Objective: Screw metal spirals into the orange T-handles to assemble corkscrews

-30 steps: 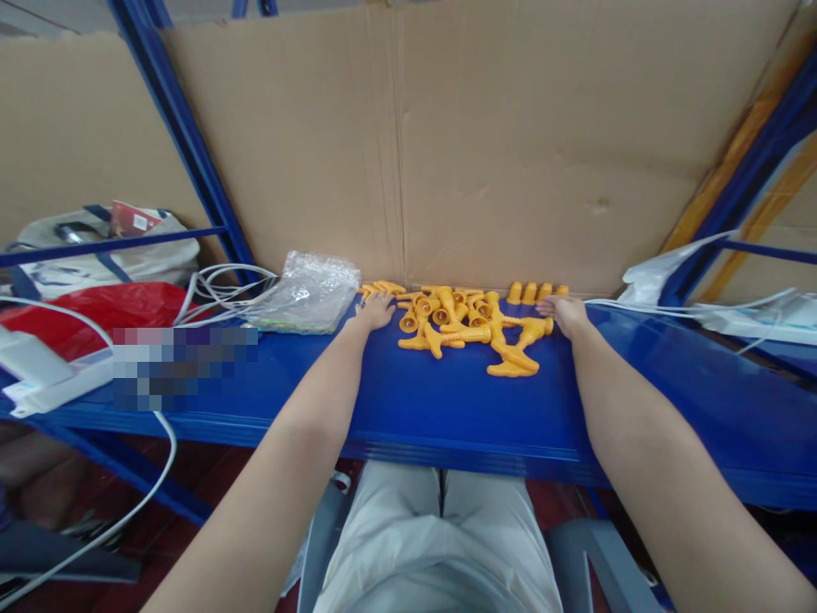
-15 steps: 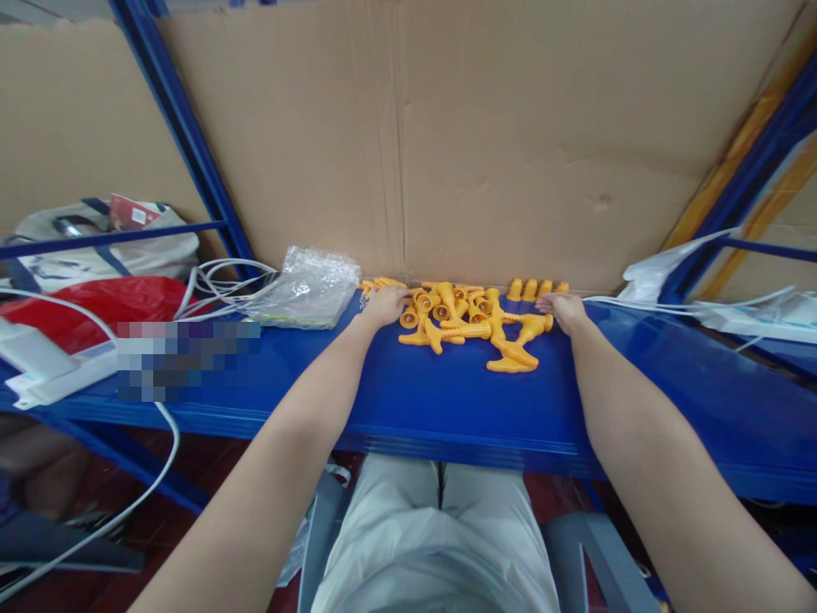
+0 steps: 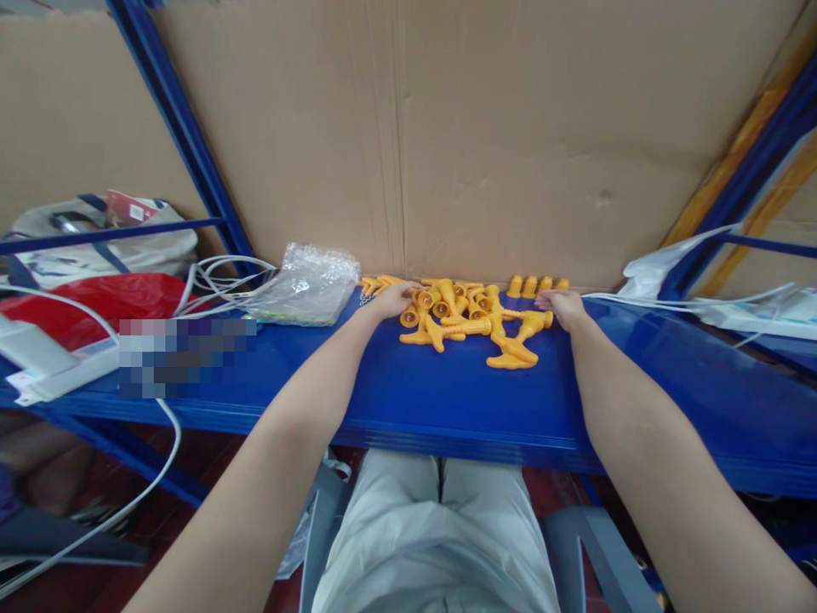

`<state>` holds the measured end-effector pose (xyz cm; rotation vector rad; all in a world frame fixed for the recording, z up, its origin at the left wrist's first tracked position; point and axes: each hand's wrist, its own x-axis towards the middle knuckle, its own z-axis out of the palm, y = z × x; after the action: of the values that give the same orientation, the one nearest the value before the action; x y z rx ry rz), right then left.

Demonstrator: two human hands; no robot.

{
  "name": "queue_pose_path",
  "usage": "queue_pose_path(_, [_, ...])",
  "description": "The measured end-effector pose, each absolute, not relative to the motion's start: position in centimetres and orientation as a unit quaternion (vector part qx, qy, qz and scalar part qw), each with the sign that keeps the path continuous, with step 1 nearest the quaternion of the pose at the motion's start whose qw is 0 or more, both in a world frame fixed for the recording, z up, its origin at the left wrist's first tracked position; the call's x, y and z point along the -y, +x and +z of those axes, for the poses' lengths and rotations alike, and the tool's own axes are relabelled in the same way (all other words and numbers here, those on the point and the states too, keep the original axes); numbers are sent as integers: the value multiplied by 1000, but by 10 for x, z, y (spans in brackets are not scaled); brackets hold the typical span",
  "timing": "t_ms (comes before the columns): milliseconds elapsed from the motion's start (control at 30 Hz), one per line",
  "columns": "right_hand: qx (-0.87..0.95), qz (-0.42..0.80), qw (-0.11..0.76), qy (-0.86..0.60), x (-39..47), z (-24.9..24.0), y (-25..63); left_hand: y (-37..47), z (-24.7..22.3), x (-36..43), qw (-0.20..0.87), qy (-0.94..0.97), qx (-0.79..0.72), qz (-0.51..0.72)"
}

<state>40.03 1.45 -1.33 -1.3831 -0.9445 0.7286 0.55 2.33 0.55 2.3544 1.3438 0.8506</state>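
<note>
A pile of yellow plastic parts (image 3: 469, 327) with T-shaped handles and hollow round ends lies on the blue table (image 3: 440, 400). My left hand (image 3: 394, 300) touches the left edge of the pile, its fingers reaching toward the parts; whether it grips one is unclear. Several small yellow caps (image 3: 531, 288) stand in a row at the back right. Just in front of the rightmost cap is my right hand (image 3: 562, 304), fingers stretched out to the left, holding nothing. Behind my left hand lie thin yellow pieces (image 3: 378, 283) with a small metal chain.
Clear plastic packaging (image 3: 306, 285) lies left of the pile. Further left are white cables, a red bag (image 3: 134, 298), a white power strip (image 3: 64, 375) and a cloth bag. Cardboard (image 3: 511, 145) rises behind the table. White cables and plastic lie at the right.
My left hand has shifted slightly right, toward the pile. My right hand stays almost in place, and the yellow parts look unmoved.
</note>
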Motion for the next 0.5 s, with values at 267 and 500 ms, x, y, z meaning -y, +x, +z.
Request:
queue_pose_path(267, [425, 302, 605, -602, -14, -14, 401, 12, 8, -23, 233, 788, -484, 302])
queue_pose_path(500, [419, 299, 601, -611, -13, -13, 398, 15, 8, -17, 116, 782, -511, 337])
